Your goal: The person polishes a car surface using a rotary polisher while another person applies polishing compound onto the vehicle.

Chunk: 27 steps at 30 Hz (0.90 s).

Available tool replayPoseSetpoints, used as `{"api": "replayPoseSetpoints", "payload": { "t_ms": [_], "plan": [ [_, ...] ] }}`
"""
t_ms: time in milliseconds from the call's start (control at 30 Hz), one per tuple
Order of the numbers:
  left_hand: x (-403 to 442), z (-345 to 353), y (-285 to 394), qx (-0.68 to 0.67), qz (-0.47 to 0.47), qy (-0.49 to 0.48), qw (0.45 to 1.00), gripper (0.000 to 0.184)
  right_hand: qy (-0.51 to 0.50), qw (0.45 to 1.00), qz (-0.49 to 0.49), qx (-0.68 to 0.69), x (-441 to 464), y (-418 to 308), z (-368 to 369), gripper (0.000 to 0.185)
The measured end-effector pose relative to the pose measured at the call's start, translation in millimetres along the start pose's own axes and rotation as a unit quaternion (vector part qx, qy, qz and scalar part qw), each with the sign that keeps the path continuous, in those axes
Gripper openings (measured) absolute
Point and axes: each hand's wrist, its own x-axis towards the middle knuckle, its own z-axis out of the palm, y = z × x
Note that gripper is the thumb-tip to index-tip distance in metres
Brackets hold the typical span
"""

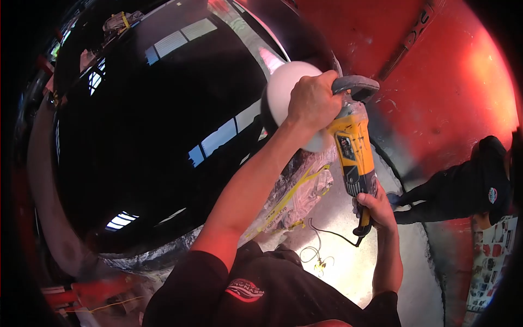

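A yellow and black power polisher slants down beside a glossy black car panel. Its round white pad lies against the panel's right edge, near a silvery masked strip. My left hand is closed round the grey front handle, above the pad. Lower down, my right hand wraps round the rear grip, close to where the black cord leaves it. Windows reflect in the black panel.
Foil and plastic sheeting with yellow tape cover the area below the panel. A cord trails over the pale floor. Another person in dark clothes is at the right, beside a red surface.
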Motion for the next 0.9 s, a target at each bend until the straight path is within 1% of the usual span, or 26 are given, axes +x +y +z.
{"api": "replayPoseSetpoints", "payload": {
  "t_ms": [100, 133, 233, 300, 333, 400, 433, 467, 533, 567, 600, 633, 667, 700, 733, 800, 833, 900],
  "plan": [
    [27, 26, -14, 0.02, -0.016, -0.001, 1.0, 0.017, -0.001, 0.999, 0.029, -0.022, 20, -7, -13, 0.055],
    [31, 30, -14, 0.019, -0.025, -0.001, 1.0, 0.017, 0.013, 0.999, 0.009, -0.031, 24, -5, -12, 0.054],
    [18, 22, -10, 0.023, -0.035, 0.012, 0.999, 0.018, 0.002, 1.0, 0.016, -0.019, 19, -5, -8, 0.058],
    [-15, 1, 3, 0.027, -0.033, 0.018, 0.999, 0.016, -0.013, 1.0, 0.006, -0.028, -1, 10, -3, 0.062],
    [-34, -13, 9, 0.014, -0.019, 0.037, 0.999, 0.015, -0.018, 0.999, 0.039, -0.032, -15, 7, 7, 0.071],
    [-75, -44, 19, -0.007, 0.008, 0.074, 0.997, 0.013, -0.046, 0.997, 0.046, -0.041, -36, 18, 21, 0.079],
    [-98, -61, 23, 0.005, 0.01, 0.089, 0.996, 0.012, -0.061, 0.995, 0.05, -0.054, -45, 32, 20, 0.085],
    [-120, -79, 28, 0.016, 0.017, 0.103, 0.994, 0.012, -0.066, 0.996, 0.044, -0.039, -54, 37, 35, 0.09],
    [-163, -120, 49, 0.056, -0.043, 0.088, 0.994, 0.014, -0.118, 0.992, 0.041, -0.007, -66, 48, 56, 0.1],
    [-185, -135, 54, 0.091, -0.052, 0.105, 0.989, 0.016, -0.141, 0.989, 0.038, 0.002, -73, 53, 67, 0.104],
    [-211, -153, 57, 0.125, -0.083, 0.108, 0.983, 0.019, -0.157, 0.987, 0.032, 0.011, -78, 59, 76, 0.109],
    [-235, -164, 58, 0.168, -0.065, 0.143, 0.973, 0.019, -0.191, 0.979, 0.017, -0.065, -82, 62, 79, 0.111],
    [-259, -177, 62, 0.162, -0.089, 0.157, 0.97, 0.019, -0.223, 0.965, 0.004, -0.141, -84, 63, 80, 0.114],
    [-276, -181, 66, 0.178, -0.095, 0.213, 0.956, 0.019, -0.259, 0.945, 0.007, -0.197, -84, 56, 83, 0.116],
    [-292, -183, 70, 0.195, -0.101, 0.269, 0.938, 0.018, -0.279, 0.936, 0.013, -0.213, -83, 57, 86, 0.117],
    [-325, -191, 86, 0.224, -0.13, 0.258, 0.931, 0.02, -0.324, 0.914, 0.024, -0.243, -84, 65, 86, 0.118],
    [-331, -191, 91, 0.24, -0.145, 0.253, 0.926, 0.021, -0.331, 0.913, 0.011, -0.238, -85, 75, 82, 0.118],
    [-326, -176, 105, 0.27, -0.132, 0.216, 0.929, 0.021, -0.327, 0.918, 0.001, -0.224, -89, 92, 71, 0.116]
  ]
}}
